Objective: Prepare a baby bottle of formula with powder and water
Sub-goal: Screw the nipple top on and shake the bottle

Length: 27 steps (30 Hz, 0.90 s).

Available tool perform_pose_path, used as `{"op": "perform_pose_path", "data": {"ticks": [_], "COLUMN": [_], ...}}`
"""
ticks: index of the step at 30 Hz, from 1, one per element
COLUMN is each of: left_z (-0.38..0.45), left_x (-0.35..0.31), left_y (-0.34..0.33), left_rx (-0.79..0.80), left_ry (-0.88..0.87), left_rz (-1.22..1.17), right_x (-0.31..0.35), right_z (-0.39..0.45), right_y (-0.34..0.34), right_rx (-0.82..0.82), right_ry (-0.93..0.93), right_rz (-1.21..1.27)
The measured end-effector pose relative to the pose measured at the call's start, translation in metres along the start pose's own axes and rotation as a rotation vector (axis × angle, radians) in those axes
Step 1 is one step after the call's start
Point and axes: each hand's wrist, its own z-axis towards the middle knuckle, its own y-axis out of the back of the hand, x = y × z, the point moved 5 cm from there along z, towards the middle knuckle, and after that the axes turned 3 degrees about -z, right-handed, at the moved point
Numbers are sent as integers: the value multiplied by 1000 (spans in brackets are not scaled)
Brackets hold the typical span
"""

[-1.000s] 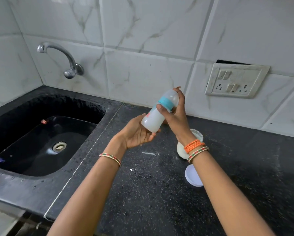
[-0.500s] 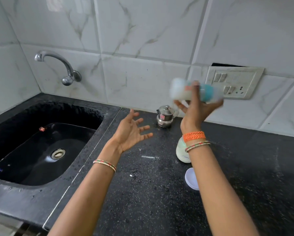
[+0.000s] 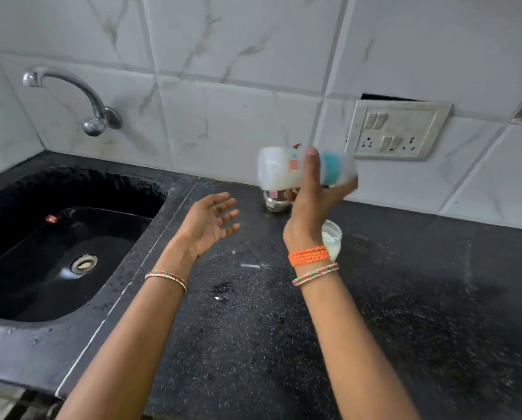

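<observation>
My right hand (image 3: 311,204) holds the baby bottle (image 3: 284,169) raised above the counter, lying sideways with its base to the left and its teal collar and clear cap to the right. The bottle is blurred by motion and has white liquid inside. My left hand (image 3: 209,222) hovers open, palm up, fingers spread, a little left of and below the bottle, holding nothing. A white powder container (image 3: 333,241) stands open on the counter, partly hidden behind my right wrist.
A small steel pot (image 3: 274,203) stands by the wall under the bottle. The black sink (image 3: 56,253) with its tap (image 3: 93,116) is at left. The black speckled counter (image 3: 420,298) has water drops. A switch and socket plate (image 3: 396,131) is on the tiled wall.
The bottle left my left palm, rose in my right hand and turned sideways, swinging as it is shaken. My left hand opened and stayed low. The view drifted, so the loose lid is hidden.
</observation>
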Motion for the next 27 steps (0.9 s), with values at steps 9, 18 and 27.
{"op": "perform_pose_path", "data": {"ticks": [9,18,27], "left_z": [1,-6,-3], "left_x": [1,0,0], "left_y": [-5,-11,-2], "left_rx": [4,104,58], "left_ry": [51,71,44], "left_rz": [42,6,-1], "right_x": [-12,-11,-22], "right_z": [-1,-2,17], "right_y": [-6,-16,-28], "right_rx": [42,260,504], "right_ry": [-38,113,65], "right_rz": [-146,-166,-181]}}
